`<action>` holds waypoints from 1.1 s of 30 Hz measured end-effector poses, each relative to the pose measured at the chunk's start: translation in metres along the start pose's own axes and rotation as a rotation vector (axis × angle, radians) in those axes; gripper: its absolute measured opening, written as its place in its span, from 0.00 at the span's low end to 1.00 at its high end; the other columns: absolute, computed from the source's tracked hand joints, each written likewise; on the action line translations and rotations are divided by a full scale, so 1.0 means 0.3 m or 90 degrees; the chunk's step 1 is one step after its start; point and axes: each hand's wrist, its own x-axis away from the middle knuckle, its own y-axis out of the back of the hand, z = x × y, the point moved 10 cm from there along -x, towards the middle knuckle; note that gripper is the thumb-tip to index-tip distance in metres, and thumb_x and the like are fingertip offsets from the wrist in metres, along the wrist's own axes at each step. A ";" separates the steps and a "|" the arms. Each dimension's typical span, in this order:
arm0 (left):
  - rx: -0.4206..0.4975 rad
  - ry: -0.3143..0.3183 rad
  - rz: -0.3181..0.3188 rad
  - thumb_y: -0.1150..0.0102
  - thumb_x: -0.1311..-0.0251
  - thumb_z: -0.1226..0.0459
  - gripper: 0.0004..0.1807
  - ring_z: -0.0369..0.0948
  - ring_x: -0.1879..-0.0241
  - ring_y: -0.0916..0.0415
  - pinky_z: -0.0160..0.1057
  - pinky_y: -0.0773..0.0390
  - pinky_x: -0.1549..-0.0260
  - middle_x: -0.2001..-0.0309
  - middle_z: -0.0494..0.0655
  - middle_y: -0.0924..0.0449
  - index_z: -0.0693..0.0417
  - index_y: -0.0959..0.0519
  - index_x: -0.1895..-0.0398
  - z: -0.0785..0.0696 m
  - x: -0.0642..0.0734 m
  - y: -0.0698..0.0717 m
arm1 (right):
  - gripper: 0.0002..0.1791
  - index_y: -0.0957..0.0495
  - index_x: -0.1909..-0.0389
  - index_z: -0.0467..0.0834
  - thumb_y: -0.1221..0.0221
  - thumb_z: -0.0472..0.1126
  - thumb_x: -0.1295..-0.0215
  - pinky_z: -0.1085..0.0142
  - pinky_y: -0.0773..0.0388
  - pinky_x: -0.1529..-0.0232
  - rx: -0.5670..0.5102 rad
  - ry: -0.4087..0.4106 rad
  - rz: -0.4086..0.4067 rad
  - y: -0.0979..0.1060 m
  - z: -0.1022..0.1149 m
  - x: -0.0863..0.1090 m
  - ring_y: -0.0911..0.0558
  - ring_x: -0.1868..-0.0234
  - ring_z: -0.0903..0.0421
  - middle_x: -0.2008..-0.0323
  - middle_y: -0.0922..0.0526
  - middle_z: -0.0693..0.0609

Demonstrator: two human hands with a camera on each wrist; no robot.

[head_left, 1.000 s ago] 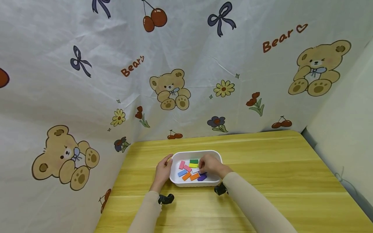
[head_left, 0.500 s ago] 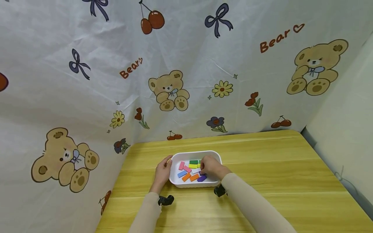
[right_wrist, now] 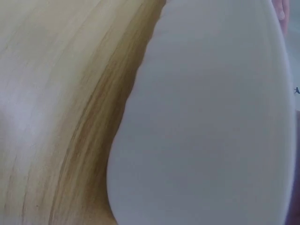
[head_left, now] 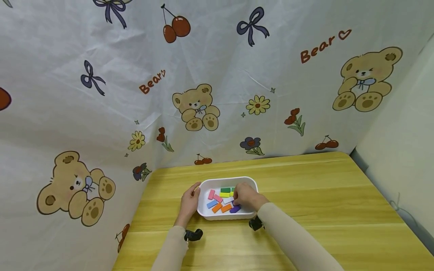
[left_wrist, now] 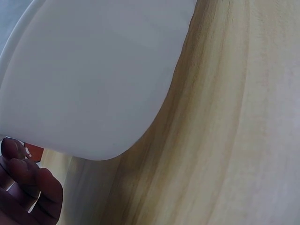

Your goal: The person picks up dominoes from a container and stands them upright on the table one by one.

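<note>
A white tray (head_left: 227,217) sits on the table holding several small coloured blocks. My left hand (head_left: 190,199) grips its left end, thumb near the rim; in the left wrist view curled fingers (left_wrist: 49,187) show beside the outer wall. Inside the tray, the right hand (head_left: 248,195) reaches down with bent fingers and pinches a purple block, mostly hidden by the fingertips. Another purple block (head_left: 235,209) lies just in front. Nearby are a white block (head_left: 228,200), orange blocks (head_left: 217,207), a blue block (head_left: 211,204), pink blocks (head_left: 211,194), yellow blocks (head_left: 224,195) and green blocks (head_left: 225,190).
The wood-grain table (head_left: 305,195) extends widely to the right of the tray. A cloth printed with bears (head_left: 196,107) hangs behind and along the left. A pale wall (head_left: 400,150) borders the right side. Black wrist cameras (head_left: 194,235) sit on both sleeves.
My right hand shifts slightly within the tray, by the purple blocks; more of a green and a yellow block shows beside its fingers. The left hand stays at the tray's end.
</note>
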 end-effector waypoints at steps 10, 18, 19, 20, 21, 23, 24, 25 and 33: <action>0.008 -0.009 0.004 0.49 0.21 0.57 0.19 0.42 0.67 0.31 0.36 0.29 0.69 0.69 0.48 0.27 0.40 0.21 0.33 -0.006 0.002 -0.002 | 0.06 0.13 0.68 0.44 0.29 0.42 0.36 0.64 0.23 0.60 0.031 0.007 -0.009 -0.002 -0.004 -0.003 0.24 0.66 0.56 0.71 0.18 0.55; -0.001 -0.011 0.001 0.48 0.22 0.57 0.19 0.42 0.67 0.31 0.34 0.30 0.71 0.69 0.47 0.28 0.40 0.21 0.33 -0.001 0.000 -0.002 | 0.08 0.13 0.68 0.43 0.26 0.42 0.40 0.63 0.24 0.60 0.033 0.024 -0.003 -0.003 0.004 0.001 0.24 0.67 0.56 0.72 0.19 0.55; 0.000 -0.010 0.001 0.48 0.22 0.57 0.19 0.42 0.67 0.31 0.35 0.30 0.71 0.69 0.47 0.28 0.40 0.20 0.33 0.000 -0.001 -0.002 | 0.07 0.13 0.68 0.43 0.26 0.42 0.40 0.63 0.24 0.60 0.035 0.026 -0.004 -0.004 0.005 0.000 0.24 0.67 0.56 0.72 0.19 0.55; 0.000 -0.010 0.001 0.48 0.22 0.57 0.19 0.42 0.67 0.31 0.35 0.30 0.71 0.69 0.47 0.28 0.40 0.20 0.33 0.000 -0.002 -0.003 | 0.07 0.12 0.67 0.43 0.26 0.42 0.40 0.63 0.24 0.60 0.038 0.028 -0.004 -0.005 0.005 -0.001 0.24 0.67 0.56 0.72 0.19 0.55; 0.002 -0.008 0.001 0.48 0.22 0.57 0.19 0.42 0.67 0.31 0.35 0.30 0.71 0.69 0.47 0.28 0.40 0.20 0.33 0.001 -0.004 -0.003 | 0.07 0.12 0.67 0.43 0.26 0.42 0.40 0.63 0.24 0.59 0.042 0.031 -0.004 -0.006 0.006 -0.002 0.24 0.67 0.56 0.72 0.19 0.55; 0.000 -0.010 0.001 0.48 0.22 0.57 0.19 0.42 0.67 0.31 0.35 0.30 0.70 0.69 0.47 0.28 0.40 0.20 0.33 0.001 -0.006 -0.004 | 0.07 0.12 0.67 0.43 0.26 0.42 0.39 0.62 0.24 0.59 0.050 0.036 -0.005 -0.008 0.007 -0.003 0.24 0.67 0.56 0.72 0.19 0.56; 0.001 -0.007 0.000 0.48 0.22 0.57 0.19 0.42 0.66 0.31 0.35 0.30 0.70 0.69 0.47 0.28 0.40 0.20 0.33 0.002 -0.005 -0.004 | 0.07 0.12 0.67 0.43 0.26 0.42 0.39 0.62 0.23 0.58 0.053 0.038 -0.004 -0.010 0.007 -0.004 0.24 0.67 0.56 0.72 0.19 0.56; 0.001 -0.006 0.000 0.48 0.22 0.57 0.19 0.42 0.66 0.31 0.35 0.30 0.70 0.69 0.47 0.28 0.40 0.20 0.33 0.002 -0.005 -0.004 | 0.07 0.12 0.66 0.43 0.26 0.42 0.39 0.62 0.23 0.58 0.054 0.040 -0.003 -0.012 0.007 -0.005 0.24 0.67 0.56 0.72 0.19 0.56; 0.010 0.004 0.005 0.49 0.22 0.57 0.19 0.43 0.65 0.31 0.37 0.28 0.68 0.67 0.48 0.27 0.39 0.21 0.32 -0.005 0.004 -0.003 | 0.06 0.14 0.67 0.44 0.28 0.42 0.37 0.62 0.24 0.60 0.066 0.040 -0.001 -0.021 0.007 -0.007 0.25 0.68 0.56 0.72 0.21 0.55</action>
